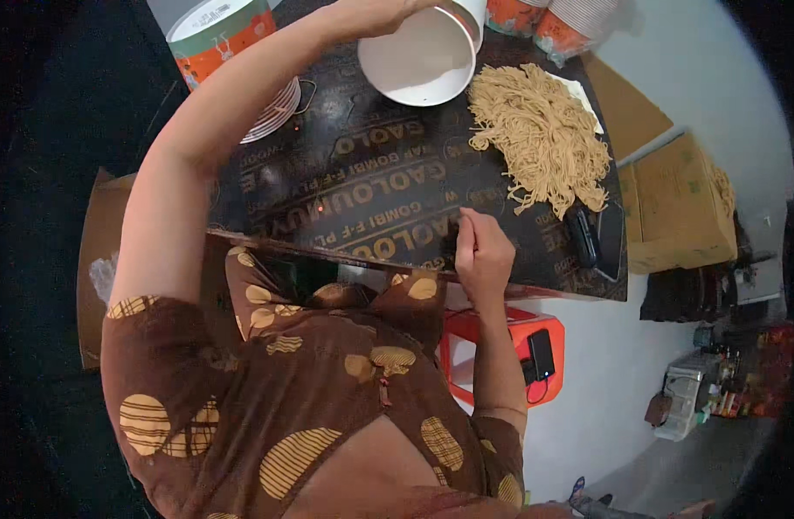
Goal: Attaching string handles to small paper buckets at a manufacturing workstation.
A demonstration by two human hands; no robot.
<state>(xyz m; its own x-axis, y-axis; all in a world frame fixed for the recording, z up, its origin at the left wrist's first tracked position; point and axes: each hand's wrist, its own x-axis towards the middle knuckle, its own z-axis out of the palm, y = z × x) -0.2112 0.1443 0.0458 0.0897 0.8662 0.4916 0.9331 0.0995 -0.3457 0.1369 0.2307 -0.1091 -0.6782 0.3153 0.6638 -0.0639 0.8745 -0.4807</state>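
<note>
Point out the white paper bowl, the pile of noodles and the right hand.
white paper bowl (418,60): head view, on its bare inner wall.
pile of noodles (542,138): head view, on the middle of the heap.
right hand (483,253): head view, on the back of the hand.

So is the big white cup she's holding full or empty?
Empty. The white paper cup is tipped toward the camera in the left hand, its inside bare.

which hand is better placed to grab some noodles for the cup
Right. The right hand rests free on the dark board, just below the noodle pile. The left hand is busy tilting the white paper cup toward the pile.
</note>
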